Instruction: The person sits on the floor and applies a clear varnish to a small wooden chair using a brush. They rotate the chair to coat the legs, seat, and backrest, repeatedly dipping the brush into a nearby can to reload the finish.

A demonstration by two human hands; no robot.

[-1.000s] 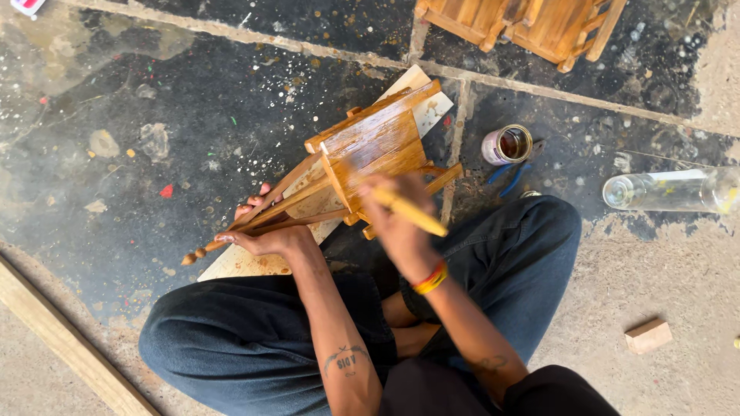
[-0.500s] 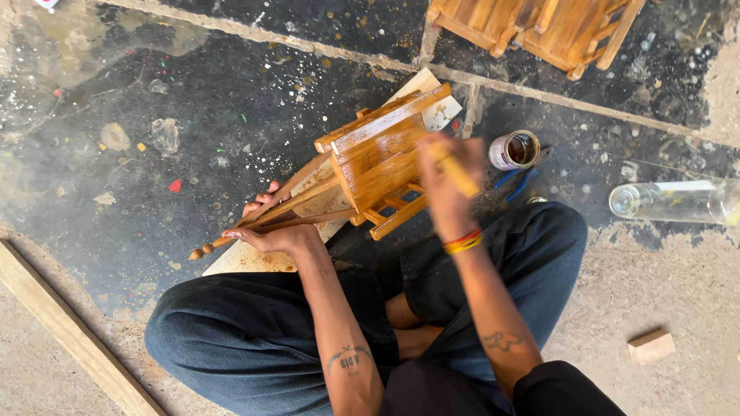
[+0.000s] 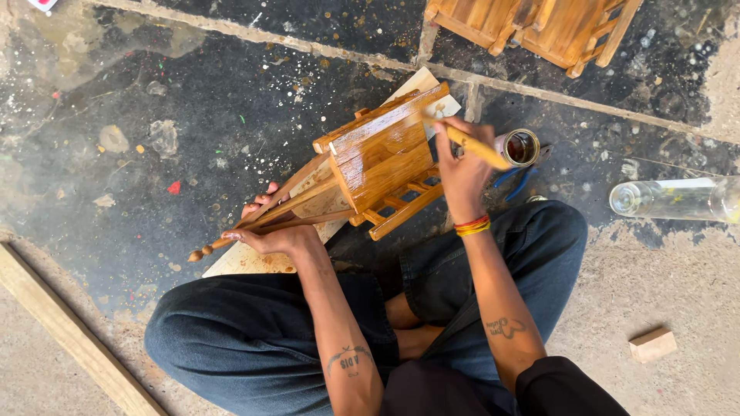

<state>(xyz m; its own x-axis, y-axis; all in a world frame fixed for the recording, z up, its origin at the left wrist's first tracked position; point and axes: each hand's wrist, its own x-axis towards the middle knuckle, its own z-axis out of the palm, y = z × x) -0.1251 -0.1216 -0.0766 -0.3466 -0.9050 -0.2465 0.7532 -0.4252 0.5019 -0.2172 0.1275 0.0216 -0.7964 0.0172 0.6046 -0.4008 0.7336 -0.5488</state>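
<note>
I sit cross-legged on a paint-stained floor. A small varnished wooden cart (image 3: 381, 158) rests tilted on a pale board (image 3: 254, 258) in front of me. My left hand (image 3: 270, 231) grips the cart's long shaft poles near their knobbed ends. My right hand (image 3: 460, 173) holds a yellow-handled brush (image 3: 476, 146) at the cart's upper right corner. A small open tin of dark varnish (image 3: 519, 147) stands just right of the brush.
Another wooden cart (image 3: 539, 23) lies at the top. A clear glass bottle (image 3: 674, 199) lies on its side at right. A small wooden block (image 3: 652, 344) sits lower right; a long wooden plank (image 3: 69, 331) runs along the lower left. Blue pliers (image 3: 512, 179) lie under the tin.
My right hand has moved with the brush from the cart's lower side up to its upper right corner, close to the tin. The left hand keeps its hold on the poles.
</note>
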